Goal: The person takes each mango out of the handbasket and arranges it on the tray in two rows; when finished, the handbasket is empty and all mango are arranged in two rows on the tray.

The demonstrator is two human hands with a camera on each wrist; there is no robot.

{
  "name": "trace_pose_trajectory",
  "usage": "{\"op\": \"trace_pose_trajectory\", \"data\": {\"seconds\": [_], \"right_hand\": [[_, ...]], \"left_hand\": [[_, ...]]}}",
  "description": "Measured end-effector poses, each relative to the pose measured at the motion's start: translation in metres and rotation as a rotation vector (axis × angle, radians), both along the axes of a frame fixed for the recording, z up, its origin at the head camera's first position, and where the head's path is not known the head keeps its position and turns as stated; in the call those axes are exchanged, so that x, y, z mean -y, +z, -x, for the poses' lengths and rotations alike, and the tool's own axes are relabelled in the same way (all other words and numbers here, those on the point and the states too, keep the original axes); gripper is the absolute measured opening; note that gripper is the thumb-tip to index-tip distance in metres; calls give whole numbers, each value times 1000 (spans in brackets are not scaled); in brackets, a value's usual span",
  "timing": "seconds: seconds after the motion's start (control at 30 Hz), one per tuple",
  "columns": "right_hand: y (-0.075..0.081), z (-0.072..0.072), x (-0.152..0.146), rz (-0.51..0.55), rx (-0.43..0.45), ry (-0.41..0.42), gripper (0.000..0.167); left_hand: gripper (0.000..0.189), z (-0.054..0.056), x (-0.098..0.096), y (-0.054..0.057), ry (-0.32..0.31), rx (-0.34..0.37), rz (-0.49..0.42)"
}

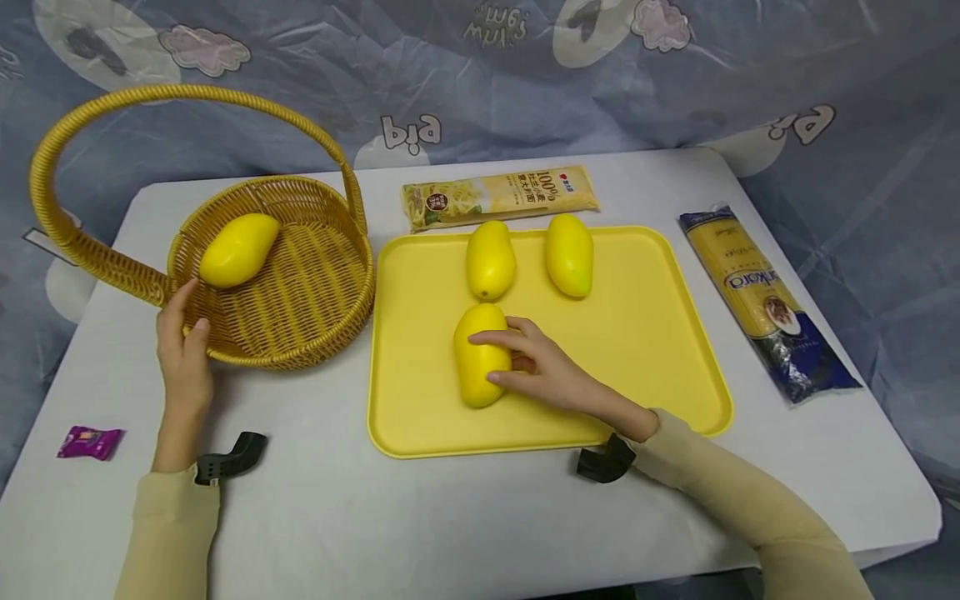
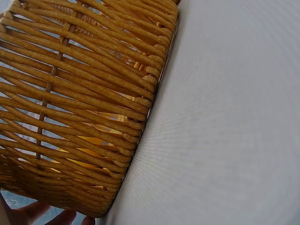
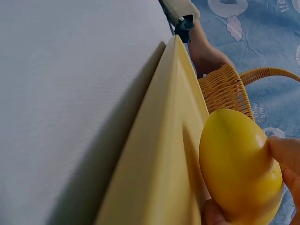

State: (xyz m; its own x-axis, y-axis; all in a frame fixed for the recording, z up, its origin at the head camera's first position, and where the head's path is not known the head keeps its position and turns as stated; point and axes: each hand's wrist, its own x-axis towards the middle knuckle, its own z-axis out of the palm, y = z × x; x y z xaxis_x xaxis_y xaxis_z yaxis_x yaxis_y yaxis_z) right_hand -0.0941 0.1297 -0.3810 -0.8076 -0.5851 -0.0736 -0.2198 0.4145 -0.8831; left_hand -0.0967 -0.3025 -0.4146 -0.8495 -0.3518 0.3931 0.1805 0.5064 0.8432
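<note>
With fingers and thumb curled round it, my right hand [image 1: 551, 371] grips a yellow mango [image 1: 480, 358] on the yellow tray [image 1: 637, 333]. The right wrist view shows that mango [image 3: 239, 164] close up, a thumb and fingertips against its sides. On the left, my left hand [image 1: 183, 354] holds the near-left rim of a wicker basket [image 1: 300, 292], its thumb at the inner side. Fingertips [image 2: 63, 216] show beside the woven wall in the left wrist view. One mango [image 1: 240, 250] lies inside the basket. Two more mangoes [image 1: 491, 260] [image 1: 570, 254] lie at the tray's far side.
Behind the tray lies a yellow pasta packet [image 1: 498, 198]. A blue and gold pasta bag [image 1: 768, 304] rests to the right of the tray. A small purple wrapped sweet [image 1: 90, 442] is at the table's left. The basket's tall handle [image 1: 202, 93] arches over its far side.
</note>
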Motion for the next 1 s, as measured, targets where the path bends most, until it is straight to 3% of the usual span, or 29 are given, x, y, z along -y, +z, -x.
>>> {"op": "trace_pose_trajectory", "data": {"seconds": [0.37,1.0], "right_hand": [[3,-4,-5,-170,-134,-1,48],[13,-2,-19,-231,-151,30,60]], "left_hand": [[49,0,3,-3,11,43,-4],[49,-1,-3,3,3,13,4]]}}
